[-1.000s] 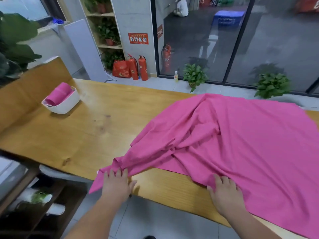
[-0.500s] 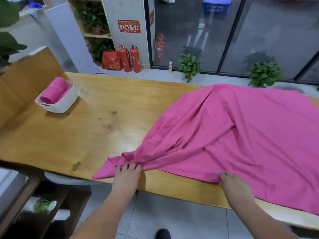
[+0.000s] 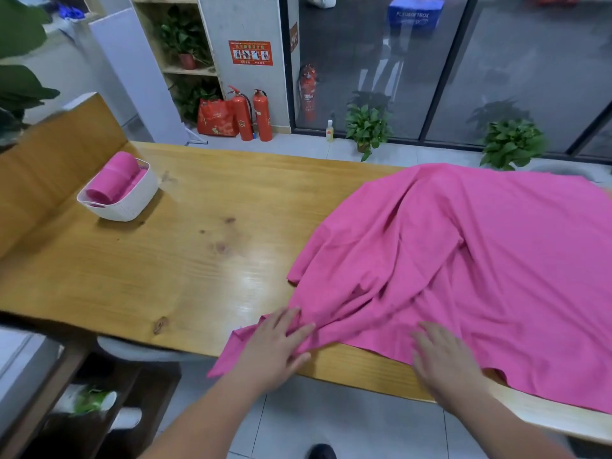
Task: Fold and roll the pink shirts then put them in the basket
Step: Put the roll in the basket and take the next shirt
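Note:
A large pink shirt point(image 3: 480, 260) lies spread and wrinkled over the right half of the wooden table point(image 3: 149, 266). One sleeve end hangs off the near edge. My left hand point(image 3: 275, 342) presses flat on that sleeve at the table's front edge, fingers straight. My right hand point(image 3: 443, 359) lies flat on the shirt's near hem, fingers spread. A white basket point(image 3: 132, 200) stands at the far left of the table with a rolled pink shirt point(image 3: 114, 177) in it.
A wooden bench back rises at the left beyond the basket. Below the table's left end is a dark shelf with white cups. Fire extinguishers and potted plants stand on the floor beyond the table by the glass wall.
Both hands have moved rightward along the near edge, pushing the sleeve and hem further onto the table. The shirt's folds have shifted and the view has tilted.

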`<state>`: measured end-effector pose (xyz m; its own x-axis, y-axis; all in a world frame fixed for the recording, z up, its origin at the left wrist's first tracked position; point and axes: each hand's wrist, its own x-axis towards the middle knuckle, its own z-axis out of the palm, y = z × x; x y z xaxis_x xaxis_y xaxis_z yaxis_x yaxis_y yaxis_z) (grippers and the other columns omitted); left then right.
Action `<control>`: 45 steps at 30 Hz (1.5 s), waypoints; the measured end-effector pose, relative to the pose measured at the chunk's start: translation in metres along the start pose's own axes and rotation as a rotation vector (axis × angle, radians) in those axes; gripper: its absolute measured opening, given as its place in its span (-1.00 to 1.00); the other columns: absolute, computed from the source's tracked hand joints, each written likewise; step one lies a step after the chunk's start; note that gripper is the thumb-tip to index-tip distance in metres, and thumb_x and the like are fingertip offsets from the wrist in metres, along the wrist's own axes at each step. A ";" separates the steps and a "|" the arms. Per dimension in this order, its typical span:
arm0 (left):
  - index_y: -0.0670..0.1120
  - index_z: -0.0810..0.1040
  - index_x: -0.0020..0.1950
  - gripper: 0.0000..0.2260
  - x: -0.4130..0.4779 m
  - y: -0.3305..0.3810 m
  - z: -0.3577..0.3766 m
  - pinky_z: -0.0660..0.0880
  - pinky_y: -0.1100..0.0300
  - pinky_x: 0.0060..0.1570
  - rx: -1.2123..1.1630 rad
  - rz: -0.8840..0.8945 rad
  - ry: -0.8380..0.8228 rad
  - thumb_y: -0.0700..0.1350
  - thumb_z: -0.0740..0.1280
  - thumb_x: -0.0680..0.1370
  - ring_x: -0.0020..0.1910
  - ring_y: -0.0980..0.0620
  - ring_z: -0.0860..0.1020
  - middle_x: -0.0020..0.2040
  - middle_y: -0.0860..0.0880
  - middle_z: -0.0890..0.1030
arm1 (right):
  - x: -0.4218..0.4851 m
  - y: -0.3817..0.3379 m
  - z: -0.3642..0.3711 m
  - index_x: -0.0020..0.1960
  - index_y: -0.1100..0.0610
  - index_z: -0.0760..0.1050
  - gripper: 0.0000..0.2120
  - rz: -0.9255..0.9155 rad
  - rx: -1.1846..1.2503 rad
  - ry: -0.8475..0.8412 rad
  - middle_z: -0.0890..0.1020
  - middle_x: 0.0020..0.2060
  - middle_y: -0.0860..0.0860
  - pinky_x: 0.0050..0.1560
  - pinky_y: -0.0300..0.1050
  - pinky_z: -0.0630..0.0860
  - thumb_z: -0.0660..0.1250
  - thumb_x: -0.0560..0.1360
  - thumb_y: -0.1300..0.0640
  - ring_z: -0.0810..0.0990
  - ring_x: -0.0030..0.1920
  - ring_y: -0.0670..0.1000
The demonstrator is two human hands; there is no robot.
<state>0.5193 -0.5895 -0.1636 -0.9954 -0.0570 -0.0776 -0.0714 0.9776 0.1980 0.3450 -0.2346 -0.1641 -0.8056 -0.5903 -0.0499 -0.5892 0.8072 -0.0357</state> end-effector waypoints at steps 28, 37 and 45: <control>0.07 0.19 0.69 -0.38 -0.007 -0.041 0.012 0.29 -0.12 0.54 0.006 -0.345 0.003 0.29 0.10 0.68 0.67 -0.15 0.13 0.72 -0.09 0.09 | 0.029 -0.074 -0.005 0.05 -0.15 0.60 -0.67 -0.439 0.004 -0.118 0.56 0.33 -0.09 0.18 0.01 0.62 0.28 0.50 -0.35 0.57 0.26 0.02; -0.05 0.53 0.41 -0.51 0.028 -0.082 -0.021 0.48 -0.09 0.04 0.172 -0.468 0.119 0.23 0.15 0.65 0.09 -0.15 0.56 0.17 -0.10 0.59 | 0.091 -0.096 -0.017 0.28 -0.09 0.51 -0.60 -0.325 0.181 -0.070 0.51 0.19 -0.08 0.11 0.04 0.60 0.15 0.61 -0.29 0.58 0.15 0.06; 0.08 0.13 0.71 -0.36 0.137 -0.088 -0.064 0.09 -0.22 0.63 0.018 -0.390 0.009 0.33 0.05 0.68 0.68 -0.21 0.08 0.71 -0.11 0.11 | 0.170 -0.083 -0.005 0.67 -0.09 0.23 -0.23 -0.168 0.123 -0.222 0.21 0.67 0.06 0.57 0.19 0.32 -0.13 0.58 -0.42 0.23 0.64 0.19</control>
<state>0.3850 -0.6966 -0.1292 -0.8944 -0.4264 -0.1348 -0.4431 0.8858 0.1382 0.2565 -0.4024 -0.1648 -0.6567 -0.7116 -0.2496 -0.6900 0.7006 -0.1818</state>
